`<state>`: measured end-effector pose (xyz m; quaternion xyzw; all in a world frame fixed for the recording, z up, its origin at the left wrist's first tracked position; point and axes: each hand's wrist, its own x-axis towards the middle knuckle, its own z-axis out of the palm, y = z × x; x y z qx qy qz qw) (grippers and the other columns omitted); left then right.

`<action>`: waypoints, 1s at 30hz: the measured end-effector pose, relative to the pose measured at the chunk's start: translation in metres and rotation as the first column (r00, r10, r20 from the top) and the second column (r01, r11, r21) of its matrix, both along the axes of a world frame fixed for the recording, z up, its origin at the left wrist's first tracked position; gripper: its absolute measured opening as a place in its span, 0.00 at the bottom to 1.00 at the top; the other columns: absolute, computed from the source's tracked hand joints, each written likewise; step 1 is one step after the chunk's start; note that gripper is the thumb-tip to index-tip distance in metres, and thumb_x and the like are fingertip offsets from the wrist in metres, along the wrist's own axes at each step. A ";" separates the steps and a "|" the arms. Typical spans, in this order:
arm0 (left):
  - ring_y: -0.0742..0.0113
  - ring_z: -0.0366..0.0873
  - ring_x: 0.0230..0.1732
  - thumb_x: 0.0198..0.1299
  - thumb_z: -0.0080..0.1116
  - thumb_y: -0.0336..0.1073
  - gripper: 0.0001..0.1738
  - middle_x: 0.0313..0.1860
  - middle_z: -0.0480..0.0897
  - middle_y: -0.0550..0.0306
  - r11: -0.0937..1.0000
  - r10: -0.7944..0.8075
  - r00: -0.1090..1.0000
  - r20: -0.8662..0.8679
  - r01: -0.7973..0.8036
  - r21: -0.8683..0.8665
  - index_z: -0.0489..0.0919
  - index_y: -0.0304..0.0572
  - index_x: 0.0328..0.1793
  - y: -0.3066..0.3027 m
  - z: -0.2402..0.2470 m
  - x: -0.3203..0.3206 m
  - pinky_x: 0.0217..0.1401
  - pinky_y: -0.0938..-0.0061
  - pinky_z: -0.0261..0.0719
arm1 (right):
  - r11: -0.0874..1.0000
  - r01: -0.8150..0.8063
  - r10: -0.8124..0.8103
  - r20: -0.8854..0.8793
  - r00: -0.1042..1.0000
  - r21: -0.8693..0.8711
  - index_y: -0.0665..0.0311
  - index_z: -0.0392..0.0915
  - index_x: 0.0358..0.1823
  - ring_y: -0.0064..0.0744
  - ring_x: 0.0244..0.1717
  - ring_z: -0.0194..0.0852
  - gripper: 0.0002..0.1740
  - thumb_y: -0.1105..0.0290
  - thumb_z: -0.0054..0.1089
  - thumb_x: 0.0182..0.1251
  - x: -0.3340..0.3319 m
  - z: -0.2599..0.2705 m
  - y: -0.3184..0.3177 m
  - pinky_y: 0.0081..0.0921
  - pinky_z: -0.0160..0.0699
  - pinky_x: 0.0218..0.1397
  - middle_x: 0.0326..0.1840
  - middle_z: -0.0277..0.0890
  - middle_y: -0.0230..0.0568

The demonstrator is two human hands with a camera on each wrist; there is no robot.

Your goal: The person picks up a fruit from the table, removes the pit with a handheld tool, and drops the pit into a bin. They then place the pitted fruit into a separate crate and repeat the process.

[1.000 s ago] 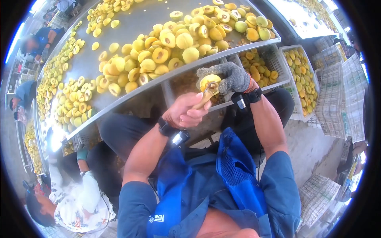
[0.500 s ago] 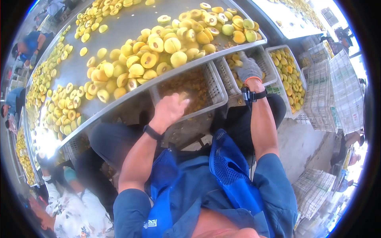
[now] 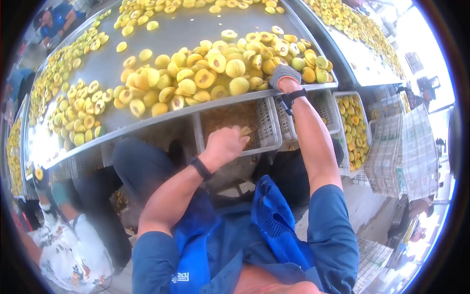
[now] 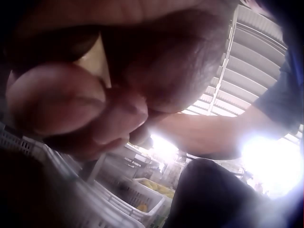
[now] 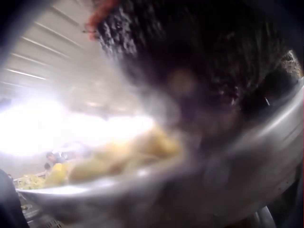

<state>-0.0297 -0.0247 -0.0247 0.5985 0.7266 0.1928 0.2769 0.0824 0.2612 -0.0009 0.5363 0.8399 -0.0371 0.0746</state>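
In the head view my bare left hand (image 3: 224,146) grips a wooden-handled pitting tool (image 3: 246,131), its fingers curled round the handle. The tool's pale handle (image 4: 96,59) shows between fingers and palm in the left wrist view. Below this hand is a white crate (image 3: 275,128) with brownish bits in it. My right hand (image 3: 285,76), in a grey knit glove, reaches over the table's near edge into the halved yellow peaches (image 3: 203,78). Its fingertips are hidden, and the right wrist view is blurred; I cannot tell whether it holds a peach half.
The metal table (image 3: 181,32) has a raised rim. A second white crate (image 3: 335,117) sits under its right end, beside a crate full of peaches (image 3: 353,130). Stacked crates (image 3: 396,152) stand farther right. Another person in a white flowered top (image 3: 73,255) sits at left.
Earlier, the left hand worked the tool in a peach half held by the gloved hand. The right hand then went over the right crate and now reaches onto the table. The left hand keeps the tool.
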 end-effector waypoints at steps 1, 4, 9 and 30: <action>0.30 0.85 0.40 0.70 0.59 0.55 0.26 0.34 0.86 0.32 1.000 0.008 1.000 0.001 -0.008 0.010 0.81 0.33 0.45 -0.001 0.000 -0.001 0.47 0.45 0.83 | 1.000 -0.007 0.007 -0.002 1.000 -0.009 0.62 0.90 0.50 0.56 0.54 0.87 0.20 0.63 0.62 0.59 -0.001 0.000 0.000 0.46 0.85 0.54 0.53 0.88 0.55; 0.30 0.85 0.39 0.69 0.59 0.54 0.25 0.33 0.86 0.32 0.998 0.036 0.999 0.025 -0.037 0.043 0.81 0.33 0.44 0.001 0.000 -0.005 0.46 0.45 0.83 | 0.998 0.065 -0.065 -0.034 0.997 0.005 0.62 0.90 0.49 0.55 0.54 0.87 0.22 0.60 0.66 0.55 0.006 0.013 -0.006 0.45 0.85 0.55 0.54 0.87 0.56; 0.35 0.86 0.41 0.71 0.59 0.53 0.24 0.33 0.86 0.35 0.997 0.070 0.991 0.112 -0.074 0.032 0.83 0.34 0.45 0.003 0.012 -0.006 0.47 0.46 0.82 | 0.990 0.098 -0.031 -0.516 0.856 0.103 0.61 0.85 0.59 0.46 0.49 0.90 0.26 0.53 0.70 0.64 0.058 0.021 -0.014 0.42 0.87 0.53 0.49 0.89 0.50; 0.79 0.65 0.15 0.80 0.53 0.45 0.18 0.20 0.73 0.65 0.970 0.201 0.534 0.821 -0.228 -0.089 0.78 0.37 0.41 -0.002 0.024 0.009 0.19 0.77 0.64 | 0.812 -0.475 -0.276 -0.940 0.201 -0.339 0.67 0.75 0.71 0.29 0.60 0.81 0.32 0.78 0.71 0.64 0.050 -0.013 -0.134 0.28 0.81 0.65 0.63 0.83 0.42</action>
